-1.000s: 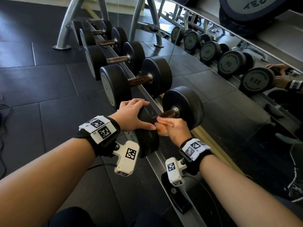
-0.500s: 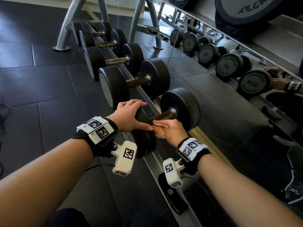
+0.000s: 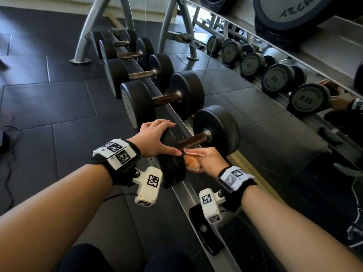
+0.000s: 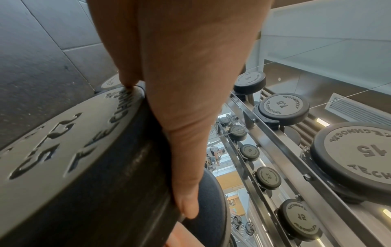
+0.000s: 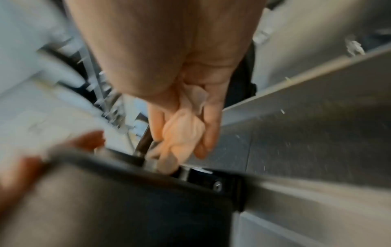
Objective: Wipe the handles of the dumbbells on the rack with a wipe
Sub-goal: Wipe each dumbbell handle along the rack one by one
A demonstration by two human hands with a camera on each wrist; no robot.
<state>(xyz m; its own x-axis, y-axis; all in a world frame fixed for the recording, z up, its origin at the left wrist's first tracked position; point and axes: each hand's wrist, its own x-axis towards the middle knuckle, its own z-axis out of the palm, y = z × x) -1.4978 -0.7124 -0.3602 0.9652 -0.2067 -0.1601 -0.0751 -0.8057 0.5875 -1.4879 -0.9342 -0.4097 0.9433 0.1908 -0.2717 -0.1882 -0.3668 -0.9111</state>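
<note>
Right hand (image 3: 208,160) grip clamped on a bunched-up orange wipe (image 3: 192,164), fingers curled around it, sitting right at the near end of the handle (image 3: 194,139) of the closest dumbbell (image 3: 216,130). Wipe (image 5: 184,132) squished in the palm, loose bit dangling down by the handle, though pretty blurry in the right wrist view. Can't tell for sure if wipe is actually touching the metal. Left hand (image 3: 155,138) grip spread flat, fingers straight, draped over the top of that same dumbbell's near head (image 3: 172,169), thumb reaching toward the wipe. Same left hand (image 4: 186,117) pressed on the rubber edge in the wrist view, raised lettering on the face beside it.

Dumbbell parked on the rack (image 3: 184,193) rail, first in a row of bigger-to-smaller dumbbells (image 3: 161,95) running away, handles looking rusty brown. Mirror (image 3: 294,79) to the right, doubling the whole row. Dark rubber tile floor (image 3: 49,105) on the left, black cable (image 3: 9,154) lying on it near the edge.
</note>
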